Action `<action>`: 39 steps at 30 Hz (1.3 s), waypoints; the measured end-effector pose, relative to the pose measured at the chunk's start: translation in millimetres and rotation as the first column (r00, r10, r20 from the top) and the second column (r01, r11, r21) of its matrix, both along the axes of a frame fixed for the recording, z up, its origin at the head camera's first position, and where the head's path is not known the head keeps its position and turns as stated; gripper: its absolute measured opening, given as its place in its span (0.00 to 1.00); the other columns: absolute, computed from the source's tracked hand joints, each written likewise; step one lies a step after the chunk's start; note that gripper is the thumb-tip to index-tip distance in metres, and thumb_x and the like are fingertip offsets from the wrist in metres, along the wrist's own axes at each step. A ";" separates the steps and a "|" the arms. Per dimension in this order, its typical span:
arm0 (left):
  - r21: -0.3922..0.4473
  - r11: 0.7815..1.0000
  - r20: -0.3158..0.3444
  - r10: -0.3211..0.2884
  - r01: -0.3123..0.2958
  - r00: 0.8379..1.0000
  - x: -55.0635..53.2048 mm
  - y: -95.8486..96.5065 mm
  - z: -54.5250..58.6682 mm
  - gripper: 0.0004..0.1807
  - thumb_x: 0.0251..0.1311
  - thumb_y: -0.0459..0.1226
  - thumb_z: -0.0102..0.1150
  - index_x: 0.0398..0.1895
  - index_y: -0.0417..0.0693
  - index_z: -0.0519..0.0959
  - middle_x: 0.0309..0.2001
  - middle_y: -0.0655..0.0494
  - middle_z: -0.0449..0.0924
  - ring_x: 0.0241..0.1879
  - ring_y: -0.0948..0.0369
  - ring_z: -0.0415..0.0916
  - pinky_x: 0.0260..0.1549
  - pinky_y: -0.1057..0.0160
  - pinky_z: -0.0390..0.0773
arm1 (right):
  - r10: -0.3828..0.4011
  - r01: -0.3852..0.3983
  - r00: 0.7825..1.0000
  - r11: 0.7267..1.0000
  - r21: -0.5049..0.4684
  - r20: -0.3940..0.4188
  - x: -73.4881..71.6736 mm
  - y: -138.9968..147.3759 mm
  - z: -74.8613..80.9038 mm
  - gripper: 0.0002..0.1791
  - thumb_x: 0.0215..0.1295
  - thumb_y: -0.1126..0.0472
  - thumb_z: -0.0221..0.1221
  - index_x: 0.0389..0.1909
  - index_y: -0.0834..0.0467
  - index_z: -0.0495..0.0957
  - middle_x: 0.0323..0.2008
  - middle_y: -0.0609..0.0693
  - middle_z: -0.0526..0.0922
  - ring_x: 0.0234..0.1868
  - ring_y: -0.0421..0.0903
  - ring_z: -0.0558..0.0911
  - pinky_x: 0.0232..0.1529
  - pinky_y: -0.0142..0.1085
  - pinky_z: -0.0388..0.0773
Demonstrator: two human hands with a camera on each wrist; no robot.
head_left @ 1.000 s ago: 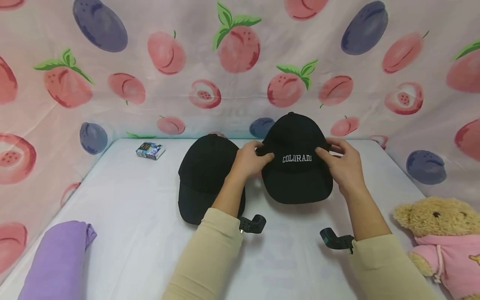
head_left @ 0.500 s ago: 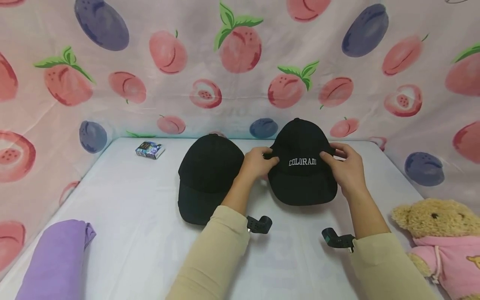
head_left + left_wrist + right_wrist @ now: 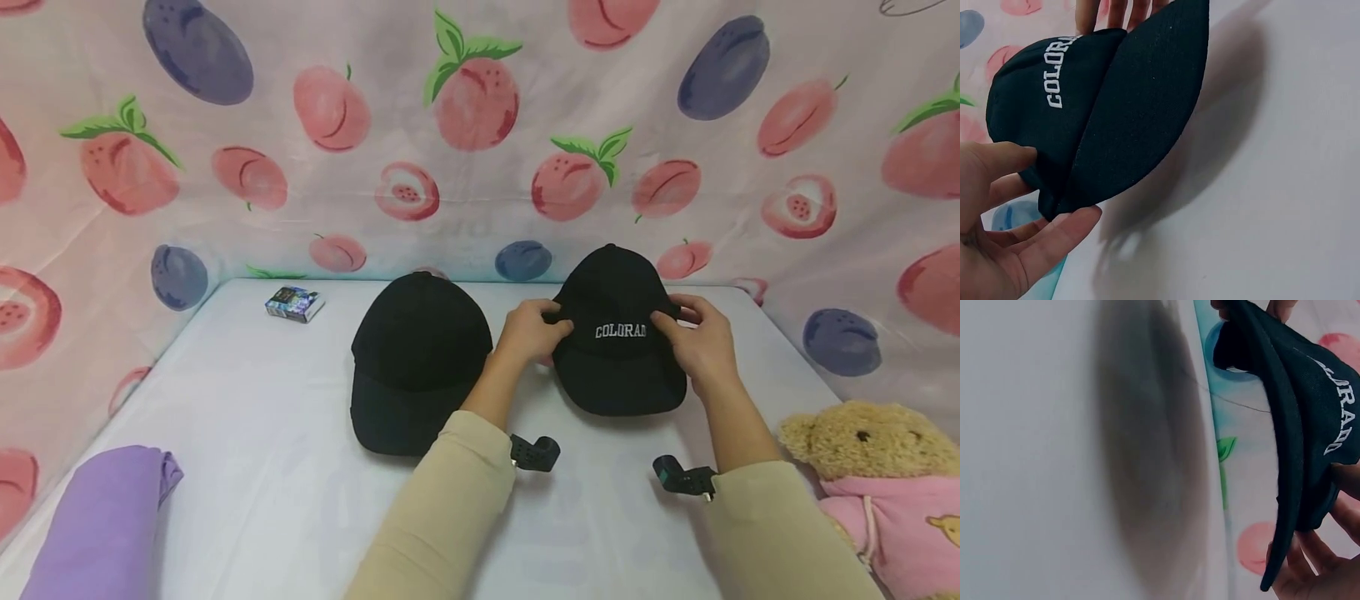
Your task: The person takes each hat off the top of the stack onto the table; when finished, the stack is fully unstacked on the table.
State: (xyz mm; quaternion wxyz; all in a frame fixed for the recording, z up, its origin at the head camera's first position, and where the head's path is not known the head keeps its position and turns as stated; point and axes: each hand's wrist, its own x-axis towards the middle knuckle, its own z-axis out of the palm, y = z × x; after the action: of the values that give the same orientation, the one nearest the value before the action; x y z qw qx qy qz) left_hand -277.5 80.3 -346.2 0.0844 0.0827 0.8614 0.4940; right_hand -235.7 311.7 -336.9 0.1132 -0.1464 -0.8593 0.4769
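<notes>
Both hands hold a black baseball cap (image 3: 618, 379) lettered COLORADO, one at each side. In the head view my left hand (image 3: 531, 332) pinches its left side between thumb and fingers. At the opposite side my right hand (image 3: 701, 342) grips it, thumb in front by the last letter. The wrist views show the lettered cap (image 3: 1129, 106) raised off the white surface, its shadow falling below the brim. A second black cap (image 3: 416, 350), with no lettering showing, sits on the table to the left, partly behind my left forearm.
On the white table (image 3: 262, 417), a small patterned box (image 3: 295, 304) lies at the back left. Folded purple cloth (image 3: 101, 525) is at the front left. A teddy bear (image 3: 870, 500) in a pink hoodie sits at the right. A fruit-print curtain (image 3: 465, 200) hangs behind.
Both hands have carried the lettered cap to the right and slightly lower in the head view. The second cap stays in place.
</notes>
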 end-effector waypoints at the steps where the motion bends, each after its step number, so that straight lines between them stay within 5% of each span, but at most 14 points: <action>1: 0.016 1.000 0.011 -0.002 0.002 1.000 0.4 2.1 -0.5 0.24 0.72 0.44 0.61 0.68 0.49 0.78 0.66 0.42 0.78 0.41 0.49 0.89 0.38 0.57 0.88 | -0.004 0.004 1.000 1.000 0.004 0.001 -0.4 2.1 -1.6 0.31 0.75 0.51 0.58 0.74 0.58 0.69 0.71 0.66 0.71 0.62 0.60 0.77 0.67 0.54 0.75; 5: 0.053 0.999 0.040 -0.007 0.005 0.999 2.3 10.1 -2.7 0.23 0.72 0.42 0.61 0.67 0.48 0.78 0.65 0.41 0.79 0.37 0.50 0.89 0.29 0.60 0.87 | -0.028 0.029 0.999 0.999 -0.024 0.016 -1.6 10.0 -9.0 0.31 0.75 0.52 0.58 0.75 0.58 0.68 0.71 0.66 0.71 0.62 0.59 0.77 0.68 0.54 0.74; 12: 0.054 0.998 0.049 0.033 -0.036 0.998 7.2 22.0 -12.9 0.21 0.70 0.40 0.61 0.64 0.47 0.80 0.64 0.43 0.80 0.33 0.49 0.89 0.31 0.62 0.84 | -0.063 0.067 0.997 0.995 -0.079 0.049 -1.9 17.5 -19.7 0.32 0.76 0.53 0.57 0.76 0.59 0.65 0.73 0.67 0.68 0.67 0.63 0.74 0.71 0.57 0.70; 17: 0.069 0.996 0.055 0.044 -0.048 0.998 10.8 28.1 -22.5 0.20 0.68 0.39 0.62 0.62 0.47 0.82 0.65 0.44 0.79 0.47 0.50 0.86 0.35 0.63 0.84 | -0.085 0.090 0.994 0.993 -0.081 0.062 -2.7 21.7 -22.6 0.32 0.76 0.52 0.57 0.77 0.58 0.65 0.74 0.67 0.67 0.68 0.64 0.73 0.71 0.58 0.69; 25: 0.119 0.993 0.026 -0.012 0.008 1.000 12.8 35.7 -25.5 0.24 0.64 0.35 0.64 0.64 0.45 0.80 0.67 0.44 0.78 0.41 0.51 0.88 0.35 0.64 0.85 | -0.163 0.167 0.985 0.983 -0.081 0.059 -4.0 24.5 -28.8 0.30 0.76 0.55 0.55 0.76 0.55 0.67 0.74 0.63 0.70 0.69 0.60 0.74 0.71 0.53 0.70; 33: 0.005 0.999 -0.040 -0.036 0.037 0.999 10.9 45.6 -32.6 0.34 0.55 0.27 0.68 0.68 0.48 0.77 0.69 0.47 0.76 0.70 0.52 0.72 0.66 0.58 0.75 | -0.172 0.175 0.984 0.981 -0.079 0.045 -4.1 27.2 -37.0 0.29 0.77 0.60 0.53 0.77 0.55 0.66 0.75 0.61 0.68 0.69 0.58 0.75 0.70 0.52 0.72; 39: 0.018 0.999 -0.078 -0.031 0.033 0.996 8.4 45.1 -36.9 0.34 0.53 0.25 0.67 0.67 0.47 0.78 0.68 0.45 0.76 0.71 0.50 0.70 0.69 0.56 0.72 | -0.090 0.090 0.996 0.994 -0.065 0.008 -0.6 25.6 -38.3 0.31 0.74 0.68 0.52 0.77 0.57 0.65 0.76 0.63 0.66 0.74 0.60 0.70 0.73 0.54 0.68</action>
State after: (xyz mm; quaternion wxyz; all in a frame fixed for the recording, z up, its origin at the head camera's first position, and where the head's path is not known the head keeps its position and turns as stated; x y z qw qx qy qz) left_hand -269.1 125.4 -383.1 0.0579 0.1166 0.8578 0.4973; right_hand -236.3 337.3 -375.3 0.1277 -0.1898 -0.8361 0.4987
